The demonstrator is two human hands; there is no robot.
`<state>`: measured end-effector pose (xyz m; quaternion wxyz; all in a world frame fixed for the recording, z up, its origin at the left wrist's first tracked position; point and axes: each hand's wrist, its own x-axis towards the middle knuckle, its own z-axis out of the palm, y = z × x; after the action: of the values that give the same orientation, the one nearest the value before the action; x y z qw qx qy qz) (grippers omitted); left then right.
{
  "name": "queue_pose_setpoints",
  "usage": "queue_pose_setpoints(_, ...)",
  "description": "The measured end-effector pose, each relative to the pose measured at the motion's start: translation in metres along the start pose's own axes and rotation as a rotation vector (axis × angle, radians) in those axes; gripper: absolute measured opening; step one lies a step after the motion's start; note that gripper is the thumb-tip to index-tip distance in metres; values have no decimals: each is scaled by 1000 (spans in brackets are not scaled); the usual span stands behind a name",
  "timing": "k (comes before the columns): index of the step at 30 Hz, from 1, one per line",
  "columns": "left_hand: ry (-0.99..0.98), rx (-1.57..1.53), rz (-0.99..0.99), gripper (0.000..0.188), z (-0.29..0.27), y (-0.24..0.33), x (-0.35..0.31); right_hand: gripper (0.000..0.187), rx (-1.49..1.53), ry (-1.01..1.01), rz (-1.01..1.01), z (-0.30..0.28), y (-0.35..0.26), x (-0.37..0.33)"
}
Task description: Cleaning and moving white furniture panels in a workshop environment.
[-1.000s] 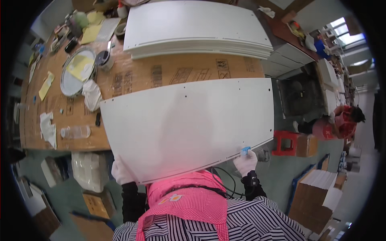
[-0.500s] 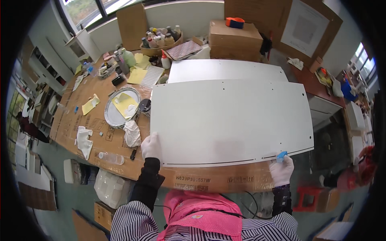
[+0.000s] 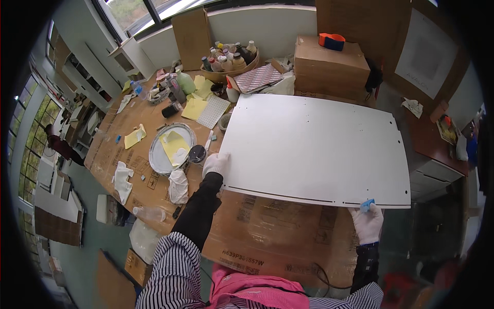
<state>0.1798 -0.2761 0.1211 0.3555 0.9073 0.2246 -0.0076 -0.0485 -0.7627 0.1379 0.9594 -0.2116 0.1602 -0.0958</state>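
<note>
White panel: I see a broad, flat, rectangular white panel (image 3: 314, 154), smooth and matt, its surface plain and evenly lit.
Panel markings: small dark holes dot its far side and corners, larger ones sit near the right edge, and a thin dark groove runs along the near edge.
Panel place: over the far right part of the brown-covered table (image 3: 278, 226); a small step shows in its right edge, and from here I cannot tell what supports it.
Left hand: I have the gloved left hand (image 3: 216, 164) curled around the panel's left edge, grasping it.
Right hand: I keep the gloved right hand (image 3: 369, 226) at the near edge, pinching a small blue piece (image 3: 367, 205) near the right corner.
Left of panel: a dark-topped jar (image 3: 197, 153) stands beside a round, pale lid (image 3: 156, 158), with a crumpled white cloth (image 3: 178, 186) near both.
Beyond panel: a cardboard box (image 3: 329, 66).
</note>
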Motion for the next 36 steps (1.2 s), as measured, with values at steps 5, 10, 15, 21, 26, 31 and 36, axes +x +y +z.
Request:
queue_pose_setpoints(5, 359, 472, 483, 81, 10, 24, -25, 30, 0, 18, 212, -10, -12, 31)
queue_pose_setpoints(10, 154, 524, 733, 69, 46, 20, -68, 19, 77, 153, 142, 32, -13, 47)
queue_pose_setpoints(15, 171, 590, 713, 63, 57, 30, -35, 18, 92, 194, 152, 27, -8, 98)
queue_pose_setpoints(21, 105, 659, 814, 63, 72, 45, -15, 18, 53, 250, 153, 28, -21, 115)
queue_pose_setpoints(26, 214, 547, 920, 55, 63, 34, -40, 16, 101, 63, 176, -8, 18, 64)
queue_pose_setpoints(31, 32, -119, 907, 39, 86, -9, -148, 21, 239, 235, 394, -40, 111, -44)
queue_pose_setpoints(36, -698, -204, 474, 39, 96, -110, -261, 25, 132, 216, 643, -62, 168, -112)
